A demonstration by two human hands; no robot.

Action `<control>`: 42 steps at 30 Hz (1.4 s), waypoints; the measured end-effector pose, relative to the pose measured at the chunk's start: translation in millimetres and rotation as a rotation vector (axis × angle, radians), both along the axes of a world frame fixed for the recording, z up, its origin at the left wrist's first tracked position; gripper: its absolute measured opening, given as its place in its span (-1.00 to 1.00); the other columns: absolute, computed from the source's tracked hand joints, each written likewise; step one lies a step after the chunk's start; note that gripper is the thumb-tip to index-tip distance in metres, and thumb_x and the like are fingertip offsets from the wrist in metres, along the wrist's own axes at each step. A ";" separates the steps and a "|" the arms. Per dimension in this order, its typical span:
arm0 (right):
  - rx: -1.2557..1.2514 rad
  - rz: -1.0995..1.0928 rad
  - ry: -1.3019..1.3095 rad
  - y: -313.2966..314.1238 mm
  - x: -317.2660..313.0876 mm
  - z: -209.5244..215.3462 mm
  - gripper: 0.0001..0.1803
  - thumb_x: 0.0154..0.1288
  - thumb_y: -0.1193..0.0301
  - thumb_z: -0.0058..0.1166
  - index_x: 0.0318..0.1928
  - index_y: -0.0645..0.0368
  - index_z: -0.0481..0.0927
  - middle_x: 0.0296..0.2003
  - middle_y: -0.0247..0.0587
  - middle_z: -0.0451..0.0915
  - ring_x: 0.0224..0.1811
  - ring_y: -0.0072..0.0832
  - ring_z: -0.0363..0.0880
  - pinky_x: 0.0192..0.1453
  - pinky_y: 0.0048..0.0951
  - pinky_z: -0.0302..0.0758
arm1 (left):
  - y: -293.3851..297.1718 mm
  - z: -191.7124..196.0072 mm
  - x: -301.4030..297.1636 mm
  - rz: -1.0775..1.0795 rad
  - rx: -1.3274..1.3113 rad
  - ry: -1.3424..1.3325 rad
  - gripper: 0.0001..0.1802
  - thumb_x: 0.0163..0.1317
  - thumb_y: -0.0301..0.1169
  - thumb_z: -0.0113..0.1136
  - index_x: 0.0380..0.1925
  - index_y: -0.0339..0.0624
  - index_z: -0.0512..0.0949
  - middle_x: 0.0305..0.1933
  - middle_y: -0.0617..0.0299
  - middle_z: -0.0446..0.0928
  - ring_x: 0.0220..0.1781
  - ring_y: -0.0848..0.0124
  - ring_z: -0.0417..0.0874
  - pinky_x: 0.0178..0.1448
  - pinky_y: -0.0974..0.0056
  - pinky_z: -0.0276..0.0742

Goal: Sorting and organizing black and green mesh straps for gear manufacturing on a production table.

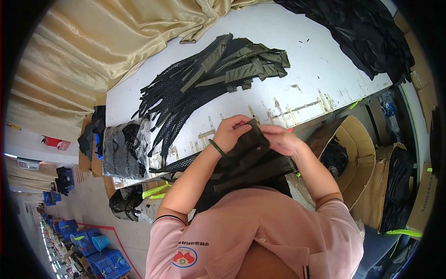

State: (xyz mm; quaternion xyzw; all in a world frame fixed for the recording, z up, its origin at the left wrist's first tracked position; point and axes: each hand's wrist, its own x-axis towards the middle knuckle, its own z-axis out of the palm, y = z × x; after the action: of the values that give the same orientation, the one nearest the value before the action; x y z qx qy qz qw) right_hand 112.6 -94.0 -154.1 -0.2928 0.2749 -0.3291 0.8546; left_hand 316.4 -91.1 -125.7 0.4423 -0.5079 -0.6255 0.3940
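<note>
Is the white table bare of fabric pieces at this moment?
No: a pile of black mesh and olive strips lies on the white table.

A white table (297,42) with brownish scuffs along its near edge carries a heap of black mesh strips (174,104) mixed with olive-green fabric strips (246,65), and a pile of plain black cloth (357,32) at its far end, while a shiny pale-gold curtain (102,42) hangs beside it. The left hand (228,132), with a dark green bangle (217,148) on its wrist, and the right hand (284,139) pinch a dark olive-black fabric piece (248,139); the person's shirt (260,232) is salmon pink with a red-and-green emblem. Brown cardboard boxes (357,158) hold black material, neon yellow-green straps (155,191) show below, and blue plastic crates (109,262) stand on the floor.
</note>
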 end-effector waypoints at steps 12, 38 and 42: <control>-0.690 -0.237 0.627 10.5 0.7 -7.0 -0.88 0.33 0.43 -0.07 -0.20 0.21 0.44 -0.44 -0.33 0.53 -0.50 -0.53 0.48 -0.39 -0.51 0.42 | -0.4 15.6 -3.0 -0.145 -0.201 -0.175 -0.83 0.24 -0.53 0.01 -0.18 -0.31 0.47 -0.25 0.24 0.53 -0.19 0.54 0.48 -0.06 0.43 0.40; -0.250 -0.066 0.609 3.9 -131.1 21.2 -0.93 0.23 0.48 0.05 -0.41 0.15 0.47 -0.62 -0.49 0.41 -0.65 -0.75 0.30 -0.52 -0.61 0.36 | 80.1 -13.2 110.5 -0.654 0.163 -0.698 -0.58 0.03 -0.23 0.32 -0.60 -0.30 0.33 -0.68 0.19 0.31 -0.57 0.49 0.32 -0.49 0.25 0.24; -0.323 0.583 1.270 3.0 -151.6 3.6 -0.82 0.15 0.41 0.15 -0.33 0.28 0.54 -0.55 -0.27 0.54 -0.53 -0.60 0.47 -0.44 -0.52 0.41 | 106.5 -32.9 121.3 -0.782 0.014 -0.826 -0.55 0.06 -0.12 0.28 -0.58 -0.28 0.34 -0.64 0.08 0.33 -0.57 0.24 0.37 -0.46 0.18 0.27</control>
State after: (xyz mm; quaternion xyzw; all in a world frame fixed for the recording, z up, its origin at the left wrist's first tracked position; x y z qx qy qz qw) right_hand -39.0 -91.0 -150.5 -0.6123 0.5777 0.1098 0.5285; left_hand 437.7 15.4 -158.6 0.4319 -0.7417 -0.5031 -0.1013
